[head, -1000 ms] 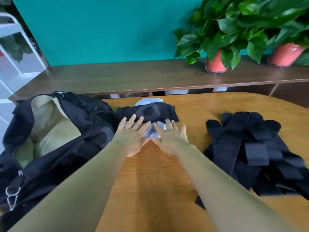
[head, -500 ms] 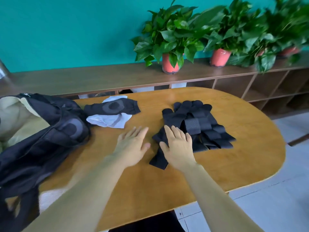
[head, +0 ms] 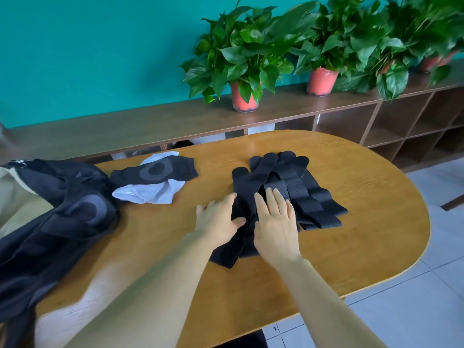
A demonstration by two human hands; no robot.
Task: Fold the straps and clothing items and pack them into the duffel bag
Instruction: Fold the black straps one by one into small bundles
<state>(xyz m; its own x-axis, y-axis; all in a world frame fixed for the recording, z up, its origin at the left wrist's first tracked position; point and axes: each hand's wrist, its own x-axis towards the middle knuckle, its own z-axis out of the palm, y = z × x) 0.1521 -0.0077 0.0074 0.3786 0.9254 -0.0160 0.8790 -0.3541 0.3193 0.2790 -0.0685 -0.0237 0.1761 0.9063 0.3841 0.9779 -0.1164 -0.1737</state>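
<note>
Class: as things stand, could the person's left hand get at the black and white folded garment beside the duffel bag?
Probably yes. The left hand touches the pile of black mesh straps, and only bare wooden table lies between it and the black and white folded garment.

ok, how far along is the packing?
Done: little; one dark garment lies draped on the duffel bag, not clearly inside. In hand: left hand and right hand rest on the black straps. Left: folding those, then packing them and the black-and-white clothing.
</note>
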